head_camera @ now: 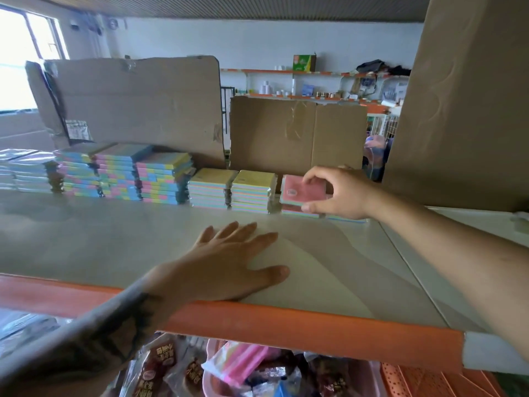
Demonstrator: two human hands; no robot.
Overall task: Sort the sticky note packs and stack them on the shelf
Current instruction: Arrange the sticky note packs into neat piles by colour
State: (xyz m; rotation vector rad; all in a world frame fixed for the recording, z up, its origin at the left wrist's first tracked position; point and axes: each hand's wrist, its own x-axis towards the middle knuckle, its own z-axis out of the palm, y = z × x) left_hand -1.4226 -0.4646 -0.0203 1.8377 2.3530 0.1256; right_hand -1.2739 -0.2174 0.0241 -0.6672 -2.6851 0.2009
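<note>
One pink-topped pack (300, 190), light, stiff and film-slick, sat pinched by its edges in the right hand (340, 193) at two o'clock on the shelf (114, 239); left hand (229, 262) lay spread flat, its grip empty

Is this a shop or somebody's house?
Probably a shop's stockroom: stacks of sticky note packs on an orange-edged shelf, cardboard boxes, and more stocked shelves along the back wall.

Two cardboard sheets (137, 107) propped upright, tall cardboard box (463, 104) at right, snack packets (160, 368) below
</note>
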